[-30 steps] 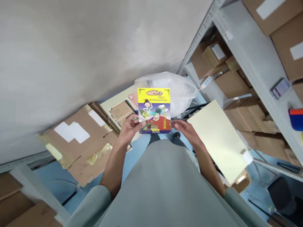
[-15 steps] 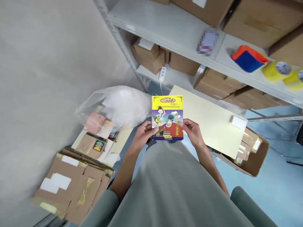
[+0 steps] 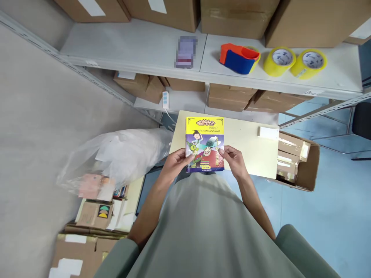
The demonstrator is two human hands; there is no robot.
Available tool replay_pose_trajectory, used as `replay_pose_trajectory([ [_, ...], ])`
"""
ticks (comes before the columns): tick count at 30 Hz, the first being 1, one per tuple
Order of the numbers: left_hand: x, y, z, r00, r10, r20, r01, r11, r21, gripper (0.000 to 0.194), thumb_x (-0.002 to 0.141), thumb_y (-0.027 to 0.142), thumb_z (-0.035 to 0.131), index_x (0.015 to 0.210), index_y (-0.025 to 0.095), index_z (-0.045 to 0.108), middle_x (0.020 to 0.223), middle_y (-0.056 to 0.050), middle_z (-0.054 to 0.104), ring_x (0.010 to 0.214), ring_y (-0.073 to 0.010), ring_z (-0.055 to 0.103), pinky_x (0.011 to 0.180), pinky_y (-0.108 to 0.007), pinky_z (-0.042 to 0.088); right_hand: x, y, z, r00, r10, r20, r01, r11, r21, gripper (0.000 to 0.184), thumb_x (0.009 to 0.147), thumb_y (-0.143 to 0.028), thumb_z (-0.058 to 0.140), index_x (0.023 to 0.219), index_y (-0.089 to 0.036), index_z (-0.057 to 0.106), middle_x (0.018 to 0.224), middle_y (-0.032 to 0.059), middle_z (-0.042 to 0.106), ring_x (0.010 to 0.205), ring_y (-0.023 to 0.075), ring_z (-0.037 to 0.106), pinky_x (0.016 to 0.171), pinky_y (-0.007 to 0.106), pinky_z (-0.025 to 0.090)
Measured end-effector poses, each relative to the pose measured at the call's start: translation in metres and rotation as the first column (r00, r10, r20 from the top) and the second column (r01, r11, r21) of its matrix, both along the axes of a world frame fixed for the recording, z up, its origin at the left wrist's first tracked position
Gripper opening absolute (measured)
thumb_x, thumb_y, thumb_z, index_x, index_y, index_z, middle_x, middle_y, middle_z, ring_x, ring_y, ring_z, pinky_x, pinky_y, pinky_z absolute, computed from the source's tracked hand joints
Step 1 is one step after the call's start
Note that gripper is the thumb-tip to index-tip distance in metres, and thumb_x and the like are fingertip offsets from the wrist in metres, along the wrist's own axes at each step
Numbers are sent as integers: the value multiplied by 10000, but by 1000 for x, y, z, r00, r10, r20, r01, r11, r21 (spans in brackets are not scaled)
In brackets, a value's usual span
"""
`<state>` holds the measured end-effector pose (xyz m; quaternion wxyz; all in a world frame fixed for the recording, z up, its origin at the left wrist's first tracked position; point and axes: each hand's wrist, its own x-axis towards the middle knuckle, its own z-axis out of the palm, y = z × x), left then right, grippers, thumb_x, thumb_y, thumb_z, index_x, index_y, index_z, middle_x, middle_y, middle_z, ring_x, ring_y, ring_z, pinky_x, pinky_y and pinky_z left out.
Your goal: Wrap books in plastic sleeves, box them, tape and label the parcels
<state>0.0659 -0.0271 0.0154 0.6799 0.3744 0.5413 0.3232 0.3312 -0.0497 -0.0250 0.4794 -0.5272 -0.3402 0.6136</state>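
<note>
A book [image 3: 205,131] with a yellow and purple cartoon cover is held upright in view, its front facing me. My left hand [image 3: 175,164] grips its lower left edge, thumb on the cover and fingers behind. At the lower right edge, my right hand [image 3: 232,158] pinches it the same way. Behind the book lies a pale yellow tabletop [image 3: 249,150], with a small white box [image 3: 268,133] near its right end.
Ahead, a grey metal shelf [image 3: 130,42] carries cartons, an orange and blue tape dispenser [image 3: 240,58] and yellow tape rolls [image 3: 279,61]. A carton of small boxes [image 3: 308,166] stands right. Left are a plastic bag [image 3: 130,154] and flattened cardboard [image 3: 84,251].
My view has turned to the right, so the shelf and table now sit more squarely ahead. Both hands keep hold of the book at the same place before me.
</note>
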Motion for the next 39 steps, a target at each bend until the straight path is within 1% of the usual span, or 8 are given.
replay_pose_trajectory([
  [6, 14, 10, -2, 999, 44, -21, -44, 999, -10, 627, 671, 639, 1066, 1075, 195, 882, 1110, -95, 887, 1069, -327, 826, 968, -408, 659, 8, 10, -15, 998, 12, 69, -12, 1000, 8, 556, 861, -786, 881, 1024, -255, 871, 1037, 77, 886, 951, 289, 819, 929, 449, 681],
  [11, 28, 20, -13, 984, 103, -143, -80, 984, 159, 552, 830, 675, 930, 1120, 206, 906, 1142, -72, 893, 1053, -333, 831, 926, -400, 659, -1, 31, -25, 932, -140, 335, 121, 990, 79, 669, 860, -795, 847, 1248, -249, 857, 1395, 151, 838, 1207, 356, 814, 1027, 506, 685],
  [16, 49, 18, -21, 851, 95, -516, 107, 932, 347, 388, 952, 510, 841, 1264, 289, 905, 1109, -71, 901, 1055, -368, 852, 939, -419, 625, -41, 40, -18, 979, -9, 203, -14, 994, 112, 690, 887, -800, 825, 1311, -255, 832, 1408, 140, 830, 1233, 369, 825, 940, 463, 705],
  [19, 61, 6, -22, 770, 73, -634, 224, 899, 375, 294, 958, 387, 840, 1235, 317, 907, 1125, -113, 896, 1123, -397, 836, 1012, -465, 601, -59, 39, -20, 968, -27, 248, 5, 996, 91, 650, 906, -820, 796, 1172, -228, 832, 1209, 135, 871, 1085, 345, 845, 855, 426, 694],
  [23, 61, 1, -27, 865, -7, -501, 241, 883, 404, 457, 915, 359, 895, 1370, 367, 849, 1437, -86, 826, 1361, -408, 752, 1186, -533, 563, -60, 42, -28, 944, -105, 314, 91, 994, 59, 677, 901, -892, 737, 903, -217, 794, 850, 82, 826, 861, 285, 786, 781, 383, 656],
  [28, 28, 23, -28, 934, 132, -331, 3, 925, 379, 716, 874, 610, 933, 1475, 256, 773, 1644, -141, 691, 1501, -396, 664, 1246, -519, 555, -39, 46, -14, 999, -29, 34, 26, 997, 73, 671, 840, -860, 840, 1100, -241, 847, 1083, 65, 877, 1016, 319, 821, 889, 426, 686],
  [34, -5, 33, -11, 1000, -26, -13, 27, 997, 67, 770, 772, 783, 957, 1220, 164, 864, 1215, -151, 877, 1171, -371, 826, 1053, -497, 676, -22, 36, 6, 986, 59, -158, -56, 998, 21, 624, 836, -798, 911, 1143, -256, 868, 1088, 64, 895, 1132, 349, 842, 933, 456, 717],
  [39, -4, 25, -2, 1000, 0, -11, 0, 999, 44, 722, 723, 757, 1004, 1135, 173, 901, 1084, -115, 894, 1033, -346, 846, 950, -485, 708, -16, 31, 2, 985, 83, -151, -80, 996, 27, 626, 845, -791, 914, 1167, -255, 872, 1109, 66, 898, 1148, 352, 846, 925, 450, 721],
])
